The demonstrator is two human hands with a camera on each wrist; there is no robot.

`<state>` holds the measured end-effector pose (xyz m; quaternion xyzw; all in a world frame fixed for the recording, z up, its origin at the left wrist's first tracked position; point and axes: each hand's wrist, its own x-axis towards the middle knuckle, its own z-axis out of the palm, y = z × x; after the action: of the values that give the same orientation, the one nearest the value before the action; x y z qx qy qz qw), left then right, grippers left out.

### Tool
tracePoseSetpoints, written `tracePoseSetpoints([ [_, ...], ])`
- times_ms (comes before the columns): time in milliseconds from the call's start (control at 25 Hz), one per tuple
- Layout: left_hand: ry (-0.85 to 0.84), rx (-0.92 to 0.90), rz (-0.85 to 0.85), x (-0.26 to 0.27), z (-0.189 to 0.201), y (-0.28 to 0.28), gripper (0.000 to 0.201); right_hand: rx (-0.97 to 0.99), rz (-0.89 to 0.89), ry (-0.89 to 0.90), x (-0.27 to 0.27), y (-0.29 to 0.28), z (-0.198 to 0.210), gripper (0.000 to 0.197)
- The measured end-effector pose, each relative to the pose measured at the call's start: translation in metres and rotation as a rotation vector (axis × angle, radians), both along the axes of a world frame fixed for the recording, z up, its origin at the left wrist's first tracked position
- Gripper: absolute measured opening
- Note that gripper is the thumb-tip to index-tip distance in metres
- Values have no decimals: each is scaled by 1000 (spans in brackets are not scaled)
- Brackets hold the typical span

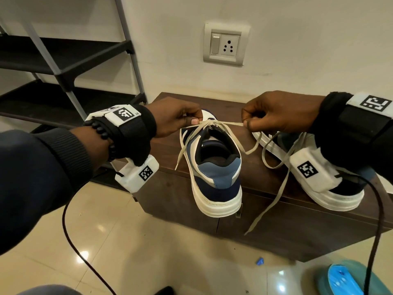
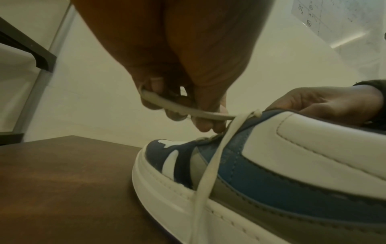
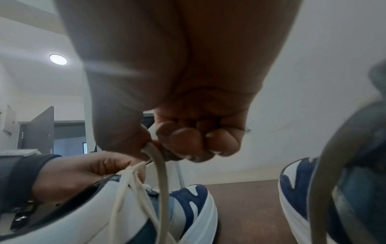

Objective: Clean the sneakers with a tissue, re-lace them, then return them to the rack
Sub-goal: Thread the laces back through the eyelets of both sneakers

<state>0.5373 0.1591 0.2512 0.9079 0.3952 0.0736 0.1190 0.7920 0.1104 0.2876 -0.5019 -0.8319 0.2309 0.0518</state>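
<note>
A white, navy and blue sneaker (image 1: 214, 167) stands on a dark wooden cabinet (image 1: 265, 226), heel toward me and over the front edge. Its cream lace (image 1: 221, 123) is stretched level above the tongue, crossed at the middle. My left hand (image 1: 180, 118) pinches one end of the lace (image 2: 188, 109); my right hand (image 1: 274, 116) pinches the other end (image 3: 155, 158). Loose lace tails hang down both sides. The second sneaker (image 1: 331, 188) stands to the right, partly behind my right wrist, its lace (image 1: 274, 194) dangling over the cabinet front.
A black and grey shoe rack (image 1: 63, 67) stands at the left against the wall. A wall socket (image 1: 225, 45) is above the cabinet. On the tiled floor lie a teal and blue slipper (image 1: 344, 279) and a small blue scrap (image 1: 323, 261). Black cables hang from both wrists.
</note>
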Motion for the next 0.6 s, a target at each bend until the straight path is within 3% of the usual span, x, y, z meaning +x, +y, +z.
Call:
tracePoseSetpoints([
  [600, -4, -24, 5, 0, 2, 4, 8, -122, 90, -184, 4, 0, -6, 21],
])
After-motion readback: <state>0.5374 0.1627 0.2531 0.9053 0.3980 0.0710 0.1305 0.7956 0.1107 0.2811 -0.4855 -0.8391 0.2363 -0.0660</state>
